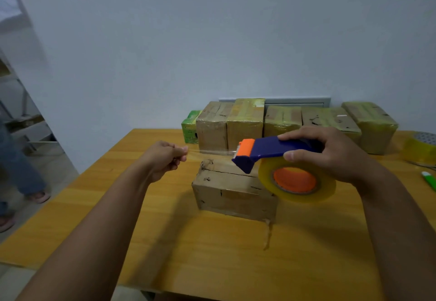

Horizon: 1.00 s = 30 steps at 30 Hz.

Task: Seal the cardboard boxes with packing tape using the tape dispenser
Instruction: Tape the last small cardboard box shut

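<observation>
The right hand is wrapped around the tape dispenser, fingers on top and thumb on the near side. The dispenser is smooth blue plastic with an orange end. Under the hand hangs its big round roll of tape, shiny and see-through yellow, with an orange middle.

The left hand is curled, and its fingertips pinch the end of a thin clear strip of tape. The strip runs flat from this hand across to the orange end of the dispenser.

Below the strip, between the two hands, sits a brown cardboard box. It looks rough and worn, with a crack along its top. It rests on a smooth yellow wooden table.

Beyond the hands, a row of taped boxes stands by the grey wall. Past the right hand lies a spare tape roll.
</observation>
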### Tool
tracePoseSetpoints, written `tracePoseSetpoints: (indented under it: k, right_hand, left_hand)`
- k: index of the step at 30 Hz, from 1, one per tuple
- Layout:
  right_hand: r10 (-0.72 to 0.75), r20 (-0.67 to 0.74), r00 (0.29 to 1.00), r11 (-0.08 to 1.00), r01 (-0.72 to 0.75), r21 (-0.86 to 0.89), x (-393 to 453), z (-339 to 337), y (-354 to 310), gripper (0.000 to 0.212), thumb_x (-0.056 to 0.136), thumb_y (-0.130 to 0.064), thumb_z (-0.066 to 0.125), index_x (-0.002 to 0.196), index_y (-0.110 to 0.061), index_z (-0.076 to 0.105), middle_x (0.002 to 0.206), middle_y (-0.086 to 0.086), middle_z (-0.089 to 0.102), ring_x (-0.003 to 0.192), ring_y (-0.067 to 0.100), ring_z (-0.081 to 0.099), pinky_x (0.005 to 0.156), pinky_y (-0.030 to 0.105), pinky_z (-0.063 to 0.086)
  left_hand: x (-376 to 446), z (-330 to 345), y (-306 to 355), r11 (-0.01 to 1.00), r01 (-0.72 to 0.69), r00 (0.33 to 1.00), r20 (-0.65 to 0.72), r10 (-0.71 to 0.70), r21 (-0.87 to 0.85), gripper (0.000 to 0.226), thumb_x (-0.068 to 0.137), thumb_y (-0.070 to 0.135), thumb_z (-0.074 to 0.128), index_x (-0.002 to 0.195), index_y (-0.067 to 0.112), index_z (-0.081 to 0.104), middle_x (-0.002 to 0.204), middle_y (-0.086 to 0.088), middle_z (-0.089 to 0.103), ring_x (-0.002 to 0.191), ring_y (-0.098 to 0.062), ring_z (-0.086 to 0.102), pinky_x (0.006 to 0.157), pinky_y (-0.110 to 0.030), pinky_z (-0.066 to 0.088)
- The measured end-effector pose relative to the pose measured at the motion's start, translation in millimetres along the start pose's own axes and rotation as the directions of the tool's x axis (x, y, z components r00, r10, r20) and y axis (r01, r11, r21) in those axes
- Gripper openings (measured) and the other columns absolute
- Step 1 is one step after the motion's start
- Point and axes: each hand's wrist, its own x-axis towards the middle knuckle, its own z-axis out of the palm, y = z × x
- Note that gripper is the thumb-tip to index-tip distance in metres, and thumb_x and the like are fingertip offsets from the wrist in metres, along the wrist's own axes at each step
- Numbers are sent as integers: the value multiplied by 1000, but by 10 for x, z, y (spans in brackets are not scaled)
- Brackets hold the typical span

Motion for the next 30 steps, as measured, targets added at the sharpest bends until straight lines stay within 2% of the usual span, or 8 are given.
tracePoseSetpoints:
  k: [3,9,11,16,19,23,27,30]
  right_hand:
    - [14,6,1000,999,-14,-48,30,-6,24,50,66,-65,65,110,-42,66,102,-21,61,90,2,58,68,14,46]
    - [61,23,998,992,-58,-109,184,28,21,30,79,-46,75,108,-37,69,105,-13,62,90,9,58,75,26,48]
    - [75,33,997,990,-70,-121,230,48,24,27,81,-37,74,107,-35,70,104,-13,62,91,8,58,75,27,47]
    - [77,40,996,986,-70,-149,303,78,32,26,82,-36,73,107,-34,71,102,-16,62,90,8,57,73,25,45]
    - [85,50,995,986,-77,-146,323,97,21,25,82,-35,73,107,-33,70,101,-16,61,90,8,57,72,23,43]
    - [101,55,993,986,-93,-137,346,100,40,25,83,-34,72,108,-33,70,102,-14,61,91,8,57,72,23,44]
    - [116,48,992,986,-109,-127,349,112,60,23,83,-35,73,106,-35,70,101,-15,62,90,8,58,70,23,43]
    - [125,33,992,988,-121,-97,332,107,80,26,79,-44,74,104,-37,70,101,-15,63,89,9,59,69,23,45]
  left_hand:
    - [37,-13,-110,998,52,999,10,-53,28,11,95,11,60,88,2,61,70,-7,58,61,-14,46,57,-27,41]
    - [97,133,-310,990,135,990,-29,-135,-28,17,93,14,62,82,2,64,63,-6,56,58,-16,43,55,-29,38]
    - [117,147,-352,987,151,988,-32,-153,-45,17,94,14,62,81,3,63,63,-6,56,58,-16,42,54,-29,37]
    - [180,194,-437,979,194,980,-43,-197,-59,16,94,11,60,81,3,64,63,-6,54,58,-16,40,53,-29,35]
    - [195,227,-523,965,254,967,9,-254,-61,20,95,11,58,77,4,61,59,-4,50,57,-16,39,53,-28,34]
    - [194,288,-578,949,305,951,79,-299,-78,15,97,11,51,95,3,63,59,-3,39,55,-16,36,51,-29,33]
    - [139,351,-456,949,292,953,55,-299,119,25,98,25,45,82,8,55,65,-6,48,58,-19,43,54,-29,37]
    - [135,327,-457,910,267,957,25,-289,317,30,100,35,46,105,8,59,86,-11,59,66,-21,53,57,-29,47]
